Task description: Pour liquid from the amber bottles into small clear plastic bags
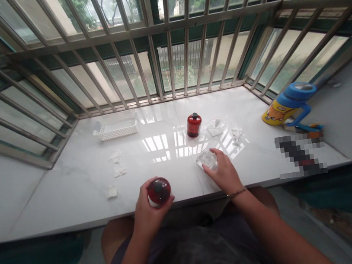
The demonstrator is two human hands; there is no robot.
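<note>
A red bottle (159,190) sits in the curled grip of the person's left hand (145,211), nearer and left of the standing bottle (194,126). The right hand (225,172) pinches a clear block (206,160), perhaps glass, just nearer than the standing bottle. Left of the standing bottle lies a white basket (118,130); right, a blue-and-yellow flask (279,111).

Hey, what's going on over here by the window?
Someone is sitting at a white counter, using both hands. The left hand grips a round red bottle with a dark top, near the counter's front edge. The right hand has its thumb and fingers around a clear, glassy piece. A second red bottle stands farther back, untouched. White scraps lie to the left, in front of a white basket.
</note>
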